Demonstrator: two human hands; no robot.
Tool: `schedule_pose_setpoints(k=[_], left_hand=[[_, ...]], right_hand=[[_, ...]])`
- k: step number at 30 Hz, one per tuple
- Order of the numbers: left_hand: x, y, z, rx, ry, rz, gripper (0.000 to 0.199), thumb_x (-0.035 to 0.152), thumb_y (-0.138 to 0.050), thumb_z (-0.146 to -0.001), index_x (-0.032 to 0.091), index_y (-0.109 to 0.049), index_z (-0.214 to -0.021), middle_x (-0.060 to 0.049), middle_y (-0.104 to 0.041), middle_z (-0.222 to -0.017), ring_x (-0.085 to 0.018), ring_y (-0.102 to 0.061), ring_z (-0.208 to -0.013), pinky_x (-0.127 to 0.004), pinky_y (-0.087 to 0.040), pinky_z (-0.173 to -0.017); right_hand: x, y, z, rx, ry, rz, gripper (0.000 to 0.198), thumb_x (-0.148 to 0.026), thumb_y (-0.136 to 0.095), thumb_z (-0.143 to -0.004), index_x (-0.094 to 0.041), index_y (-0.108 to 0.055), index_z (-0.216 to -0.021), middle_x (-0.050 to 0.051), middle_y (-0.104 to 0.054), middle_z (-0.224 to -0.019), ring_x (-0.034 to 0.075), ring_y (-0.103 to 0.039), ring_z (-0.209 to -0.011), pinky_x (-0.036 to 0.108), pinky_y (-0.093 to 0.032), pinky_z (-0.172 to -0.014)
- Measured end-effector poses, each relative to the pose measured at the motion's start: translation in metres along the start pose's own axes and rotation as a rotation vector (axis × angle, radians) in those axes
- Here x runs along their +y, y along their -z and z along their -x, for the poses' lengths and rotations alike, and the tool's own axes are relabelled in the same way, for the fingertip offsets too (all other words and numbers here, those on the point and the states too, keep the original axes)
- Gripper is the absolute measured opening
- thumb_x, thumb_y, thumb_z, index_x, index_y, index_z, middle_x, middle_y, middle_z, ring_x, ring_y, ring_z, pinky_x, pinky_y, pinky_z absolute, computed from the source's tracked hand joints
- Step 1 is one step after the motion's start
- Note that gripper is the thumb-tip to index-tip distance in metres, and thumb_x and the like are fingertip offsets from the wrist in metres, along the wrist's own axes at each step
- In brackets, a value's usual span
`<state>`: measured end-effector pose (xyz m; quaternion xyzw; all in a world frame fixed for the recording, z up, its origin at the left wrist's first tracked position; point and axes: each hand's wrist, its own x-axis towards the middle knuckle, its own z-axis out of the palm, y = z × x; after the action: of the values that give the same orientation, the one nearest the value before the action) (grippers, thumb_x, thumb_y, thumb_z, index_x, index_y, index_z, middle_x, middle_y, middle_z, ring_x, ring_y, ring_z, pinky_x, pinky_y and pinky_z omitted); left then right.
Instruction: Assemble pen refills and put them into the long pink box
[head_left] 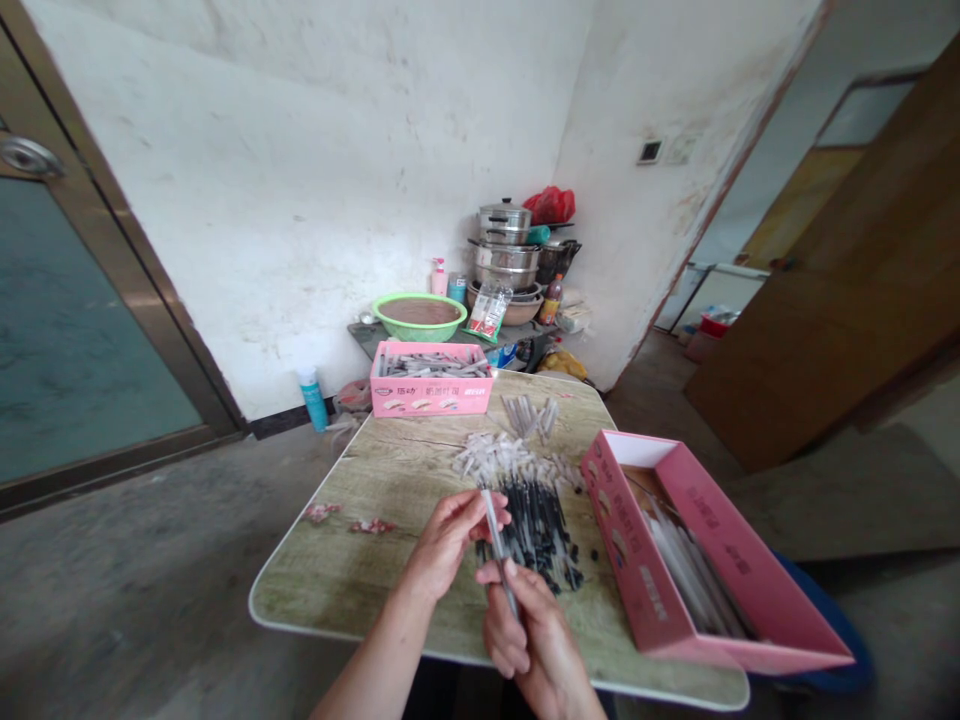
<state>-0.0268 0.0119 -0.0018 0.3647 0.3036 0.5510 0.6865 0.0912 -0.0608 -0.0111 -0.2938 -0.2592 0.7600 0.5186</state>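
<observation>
Above the front of the table, both hands are on one slim gel pen (493,522) with a pale translucent upper end and a darker lower part. My left hand (442,545) pinches it near the upper end, thumb and fingers closed around it. Lower down, my right hand (529,625) wraps its fingers round the shaft, hiding part of it. Just beyond the hands lies a spread of black pen pieces (536,520). Behind these is a heap of small clear pen caps (495,455), and farther back some clear tubes (529,415).
A pink box (431,395) full of pen pieces stands at the table's (337,560) far left corner. Another pink box (637,560), holding long clear pieces, sits along the right edge. Behind are a green basin (420,328) and stacked pots (506,260).
</observation>
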Motion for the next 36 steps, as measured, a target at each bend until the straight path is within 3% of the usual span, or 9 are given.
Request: schedule_pose_setpoints(k=[5, 10, 12, 17, 19, 25, 32, 34, 36], left_hand=[[-0.006, -0.005, -0.001, 0.174, -0.018, 0.043, 0.030, 0.039, -0.076, -0.068, 0.011, -0.072, -0.080, -0.009, -0.071, -0.077, -0.019, -0.067, -0.069, -0.025, -0.049, -0.061], [-0.008, -0.010, -0.001, 0.251, -0.035, 0.094, 0.031, 0.038, -0.078, -0.066, 0.011, -0.072, -0.079, -0.009, -0.071, -0.079, -0.019, -0.068, -0.069, -0.024, -0.049, -0.061], [-0.006, -0.009, -0.002, 0.221, -0.015, 0.089, 0.030, 0.038, -0.077, -0.067, 0.010, -0.072, -0.079, -0.008, -0.071, -0.076, -0.018, -0.068, -0.068, -0.023, -0.048, -0.059], [-0.001, -0.007, -0.003, 0.177, 0.026, 0.079, 0.031, 0.038, -0.079, -0.065, 0.010, -0.072, -0.078, -0.008, -0.070, -0.073, -0.017, -0.066, -0.065, -0.023, -0.048, -0.057], [-0.002, -0.008, -0.002, 0.193, 0.014, 0.072, 0.031, 0.038, -0.078, -0.065, 0.010, -0.073, -0.078, -0.008, -0.070, -0.074, -0.017, -0.066, -0.066, -0.023, -0.048, -0.057], [-0.009, -0.011, -0.002, 0.277, -0.048, 0.093, 0.032, 0.039, -0.078, -0.065, 0.011, -0.073, -0.078, -0.008, -0.071, -0.081, -0.018, -0.068, -0.070, -0.025, -0.051, -0.063], [-0.005, -0.010, -0.004, 0.205, 0.053, 0.084, 0.034, 0.040, -0.080, -0.063, 0.010, -0.072, -0.077, -0.007, -0.070, -0.071, -0.015, -0.066, -0.065, -0.021, -0.048, -0.055], [-0.008, -0.011, -0.003, 0.213, 0.053, 0.081, 0.033, 0.039, -0.080, -0.063, 0.010, -0.072, -0.077, -0.007, -0.071, -0.072, -0.016, -0.066, -0.065, -0.020, -0.048, -0.054], [-0.009, -0.009, -0.005, 0.257, 0.023, 0.105, 0.033, 0.039, -0.080, -0.062, 0.010, -0.072, -0.077, -0.007, -0.071, -0.074, -0.016, -0.067, -0.066, -0.022, -0.049, -0.056]], right_hand=[[0.004, 0.000, -0.002, 0.090, 0.115, 0.251, 0.038, -0.054, -0.053, -0.086, -0.018, -0.058, -0.073, -0.013, -0.023, -0.037, 0.004, -0.014, -0.030, 0.018, -0.020, -0.031], [0.003, 0.002, -0.002, 0.374, 0.503, 0.918, 0.035, -0.049, -0.060, -0.082, -0.016, -0.063, -0.070, 0.000, -0.049, -0.056, 0.009, -0.040, -0.049, 0.021, -0.029, -0.046], [0.003, 0.000, -0.002, 0.358, 0.429, 0.847, 0.036, -0.050, -0.058, -0.083, -0.016, -0.062, -0.072, -0.002, -0.046, -0.052, 0.008, -0.037, -0.045, 0.021, -0.028, -0.044], [0.005, -0.006, -0.001, 0.085, 0.032, 0.276, 0.042, -0.056, -0.041, -0.089, -0.018, -0.059, -0.086, -0.012, -0.025, -0.039, 0.007, -0.016, -0.029, 0.020, -0.023, -0.031], [0.005, -0.005, -0.001, 0.094, 0.086, 0.320, 0.040, -0.055, -0.042, -0.089, -0.019, -0.058, -0.080, -0.012, -0.022, -0.038, 0.007, -0.014, -0.029, 0.020, -0.023, -0.031], [0.001, 0.002, -0.005, 0.411, 0.541, 1.029, 0.038, -0.052, -0.059, -0.081, -0.017, -0.062, -0.067, 0.001, -0.049, -0.054, 0.010, -0.040, -0.048, 0.022, -0.029, -0.047], [0.001, -0.006, -0.009, 0.106, 0.039, 0.319, 0.044, -0.058, -0.043, -0.087, -0.017, -0.059, -0.086, -0.012, -0.029, -0.037, 0.006, -0.018, -0.029, 0.020, -0.023, -0.031], [0.002, -0.004, -0.009, 0.109, 0.075, 0.339, 0.040, -0.056, -0.044, -0.088, -0.019, -0.057, -0.079, -0.013, -0.023, -0.036, 0.006, -0.014, -0.030, 0.020, -0.021, -0.032], [0.004, -0.001, -0.008, 0.179, 0.222, 0.578, 0.040, -0.055, -0.048, -0.086, -0.019, -0.055, -0.069, -0.010, -0.028, -0.039, 0.006, -0.020, -0.033, 0.020, -0.021, -0.036]])
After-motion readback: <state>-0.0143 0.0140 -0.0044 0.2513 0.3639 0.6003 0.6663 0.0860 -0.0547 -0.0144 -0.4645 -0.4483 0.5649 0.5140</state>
